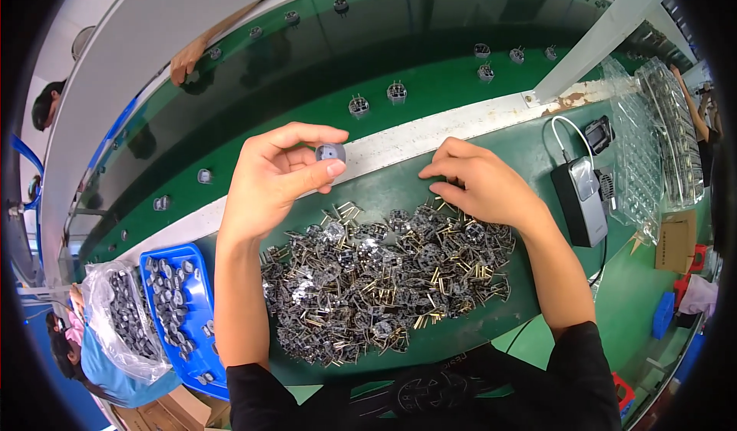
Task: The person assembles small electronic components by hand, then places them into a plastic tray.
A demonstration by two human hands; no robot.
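My left hand (269,174) is raised beside the green belt's white edge. Its thumb and fingers pinch a small grey plastic plug housing (328,153), with its hollow side facing me. My right hand (480,181) hovers over the far right edge of a pile of dark plug inserts (384,277) with brass-coloured pins. Its fingers are bent, with a gap between thumb and forefinger, and nothing shows in them. The wide heap lies on the green worktable (507,316) between my forearms.
Beyond the white ledge (445,132) runs a green conveyor belt (299,112) carrying spaced plug pieces (396,92). Left are a blue tray (201,346) of grey housings and a clear bag (119,320). A black device (577,201) with a cable and clear plastic trays (637,155) lie right. Another person's hand (186,61) reaches over the belt.
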